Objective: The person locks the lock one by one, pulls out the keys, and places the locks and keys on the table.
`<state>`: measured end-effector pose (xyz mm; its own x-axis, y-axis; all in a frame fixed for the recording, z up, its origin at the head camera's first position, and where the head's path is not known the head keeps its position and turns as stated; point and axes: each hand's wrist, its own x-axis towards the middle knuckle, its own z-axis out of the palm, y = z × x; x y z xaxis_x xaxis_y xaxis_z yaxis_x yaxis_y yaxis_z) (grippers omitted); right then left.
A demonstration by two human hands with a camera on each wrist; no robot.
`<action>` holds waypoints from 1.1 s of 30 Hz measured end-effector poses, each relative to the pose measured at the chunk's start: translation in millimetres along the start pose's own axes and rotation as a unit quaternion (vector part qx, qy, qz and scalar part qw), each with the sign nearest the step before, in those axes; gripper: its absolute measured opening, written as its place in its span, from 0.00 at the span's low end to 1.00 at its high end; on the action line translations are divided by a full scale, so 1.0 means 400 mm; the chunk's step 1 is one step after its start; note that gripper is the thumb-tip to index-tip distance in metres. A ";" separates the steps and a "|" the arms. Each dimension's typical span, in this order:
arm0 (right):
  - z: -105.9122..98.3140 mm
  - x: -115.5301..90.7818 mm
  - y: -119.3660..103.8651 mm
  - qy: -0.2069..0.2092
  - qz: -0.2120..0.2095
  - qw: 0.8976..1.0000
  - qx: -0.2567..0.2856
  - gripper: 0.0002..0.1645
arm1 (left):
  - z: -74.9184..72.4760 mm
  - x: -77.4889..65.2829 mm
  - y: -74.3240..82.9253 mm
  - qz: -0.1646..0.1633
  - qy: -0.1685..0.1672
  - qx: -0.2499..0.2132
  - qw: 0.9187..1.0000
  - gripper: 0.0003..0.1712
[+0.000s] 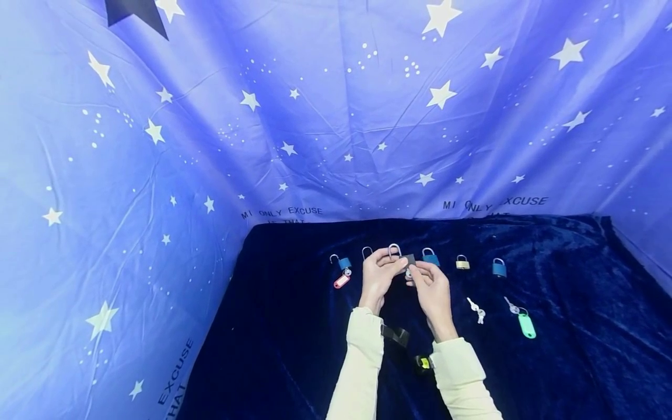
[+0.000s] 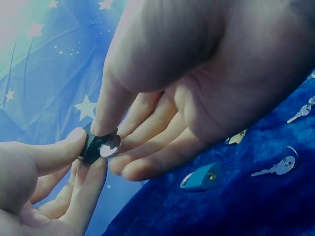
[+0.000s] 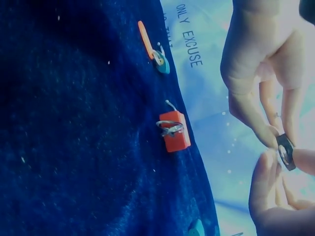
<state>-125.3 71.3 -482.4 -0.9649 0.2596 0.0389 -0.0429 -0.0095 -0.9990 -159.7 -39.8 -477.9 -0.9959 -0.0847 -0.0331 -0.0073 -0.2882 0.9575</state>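
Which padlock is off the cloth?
The dark padlock, pinched by both the left hand and right hand; the others rest on the cloth.

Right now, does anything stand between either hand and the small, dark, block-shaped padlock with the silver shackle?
Nothing visible blocks the left hand: it pinches the padlock directly. By the right hand's fingertips, a shiny, rounded silver piece, probably a key's head, lies close against the padlock.

Dark blue cloth [image 1: 273, 338]: free lanes along left and right edges; padlocks [image 1: 499, 268] near the far edge obstruct passage, as do keys [image 1: 480, 318] and green tag [image 1: 527, 326] nearer the right.
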 end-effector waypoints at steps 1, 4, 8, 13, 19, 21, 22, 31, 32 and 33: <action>0.000 -0.001 0.002 -0.007 0.007 1.000 -0.006 0.19 | -0.001 0.000 0.000 0.001 0.000 0.007 1.000 0.19; 0.000 -0.002 0.005 -0.021 0.019 0.999 -0.022 0.19 | -0.004 -0.001 -0.002 0.000 0.002 0.014 1.000 0.18; -0.001 -0.003 0.007 -0.027 0.019 0.999 -0.026 0.18 | -0.008 -0.002 -0.003 -0.005 -0.007 0.014 1.000 0.20; 0.001 -0.006 0.005 -0.029 0.023 0.999 -0.022 0.18 | -0.008 -0.005 0.001 -0.002 -0.019 0.033 0.999 0.21; 0.004 -0.009 -0.003 -0.033 0.038 0.999 -0.007 0.18 | -0.017 -0.001 0.000 0.013 -0.060 0.064 0.996 0.19; 0.003 -0.010 -0.005 -0.038 0.048 0.998 -0.001 0.18 | -0.024 0.004 0.000 0.020 -0.075 0.079 0.994 0.17; 0.002 -0.010 -0.005 -0.041 0.054 0.998 0.001 0.18 | -0.028 0.007 -0.001 0.022 -0.081 0.082 0.993 0.17; -0.006 -0.005 -0.008 -0.071 0.075 0.995 0.009 0.20 | -0.038 0.020 0.008 0.004 -0.116 0.045 0.992 0.20; -0.006 -0.004 -0.007 -0.072 0.076 0.994 0.013 0.20 | -0.038 0.021 0.009 0.003 -0.122 0.039 0.992 0.21; -0.005 -0.003 -0.007 -0.073 0.078 0.994 0.016 0.20 | -0.039 0.022 0.009 0.003 -0.126 0.033 0.991 0.21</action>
<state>-123.4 73.0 -479.8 -0.9877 0.1105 -0.1107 0.1033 -0.0708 -0.9921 -167.0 -56.4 -479.1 -0.9868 0.1578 0.0371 0.0007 -0.2246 0.9744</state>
